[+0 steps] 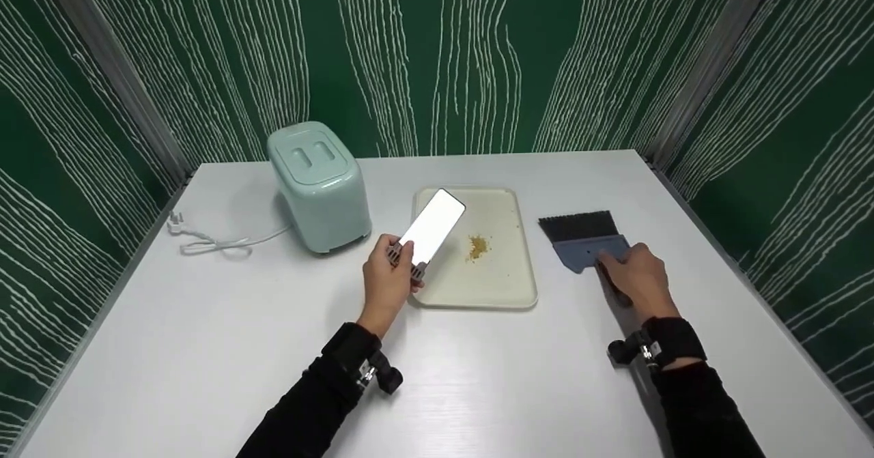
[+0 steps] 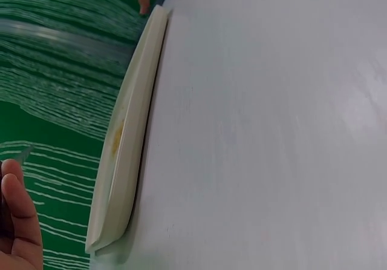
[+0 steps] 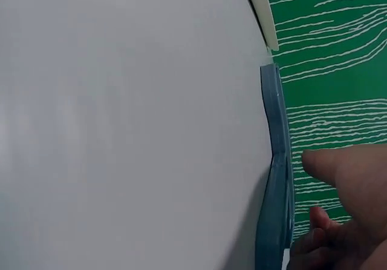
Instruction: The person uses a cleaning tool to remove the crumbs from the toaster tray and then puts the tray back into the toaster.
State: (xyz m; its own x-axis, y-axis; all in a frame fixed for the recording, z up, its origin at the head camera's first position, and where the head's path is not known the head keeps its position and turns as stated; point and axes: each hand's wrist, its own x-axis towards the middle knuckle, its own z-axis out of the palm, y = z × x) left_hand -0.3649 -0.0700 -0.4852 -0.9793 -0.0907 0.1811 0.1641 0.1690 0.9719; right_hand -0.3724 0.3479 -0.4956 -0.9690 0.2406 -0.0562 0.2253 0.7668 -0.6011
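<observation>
My left hand (image 1: 387,280) grips the slotted end of a shiny, flat toaster crumb tray (image 1: 431,229), thumb on top, and holds it tilted over the left side of a shallow cream tray (image 1: 515,287). Yellowish crumbs (image 1: 478,246) lie in a small heap on the cream tray. On the right, a blue brush (image 1: 590,250) with black bristles lies on the table. My right hand (image 1: 642,277) is over its handle; in the right wrist view a gap shows between the extended thumb and the blue handle (image 3: 278,155). Contact of the other fingers is unclear.
A mint-green toaster (image 1: 321,185) stands at the back left, its white cord and plug (image 1: 218,243) lying beside it. The white table (image 1: 205,355) is bounded by green walls (image 1: 471,62) with white lines.
</observation>
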